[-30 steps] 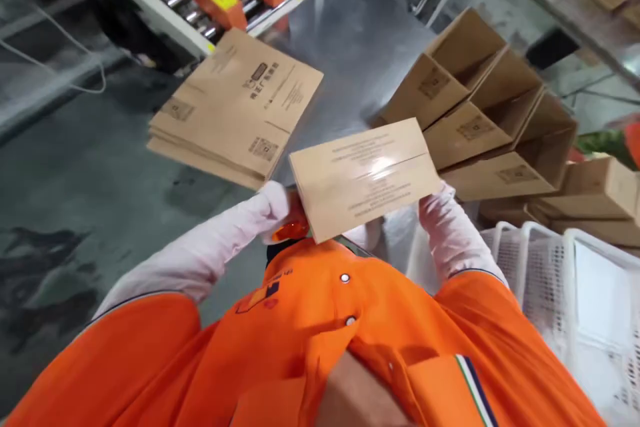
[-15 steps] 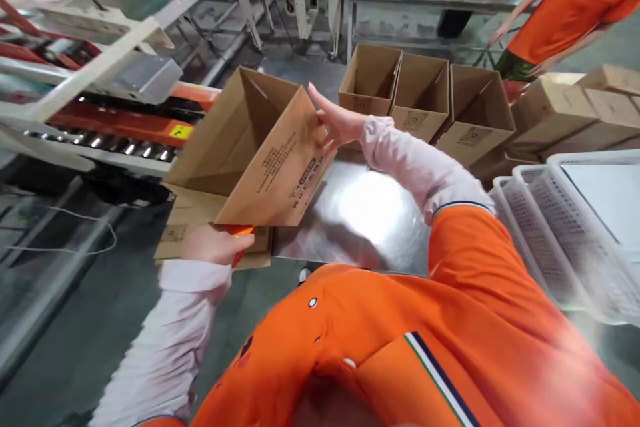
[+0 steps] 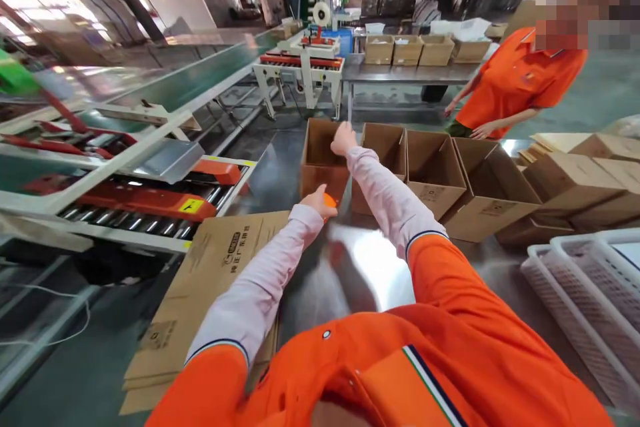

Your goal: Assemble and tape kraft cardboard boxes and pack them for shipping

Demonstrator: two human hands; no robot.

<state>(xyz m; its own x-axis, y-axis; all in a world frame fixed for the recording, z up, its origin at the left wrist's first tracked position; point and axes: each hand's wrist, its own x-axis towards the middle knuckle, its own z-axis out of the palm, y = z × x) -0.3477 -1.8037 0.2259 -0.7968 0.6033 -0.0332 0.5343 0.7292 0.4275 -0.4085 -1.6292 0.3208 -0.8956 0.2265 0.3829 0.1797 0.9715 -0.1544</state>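
Note:
An open-topped cardboard box (image 3: 323,177) stands upright on the metal table (image 3: 305,260), at the left end of a row. My right hand (image 3: 343,139) is closed on its right-hand top edge. My left hand (image 3: 314,201) is at the near face of the same box, closed around a small orange object (image 3: 329,201) whose kind I cannot make out. Just right of the box stand several more open boxes (image 3: 434,193). Under my left arm lies a stack of flattened cardboard cartons (image 3: 200,300).
A roller conveyor (image 3: 150,210) with an orange side rail runs along the left. White plastic baskets (image 3: 565,307) stand at the right, with more cartons (image 3: 570,180) behind them. A co-worker in an orange shirt (image 3: 520,90) stands beyond the table.
The box has moved forward from above the carton stack to the row's left end. Both hands went with it, the right now at its top edge. My view has tilted up.

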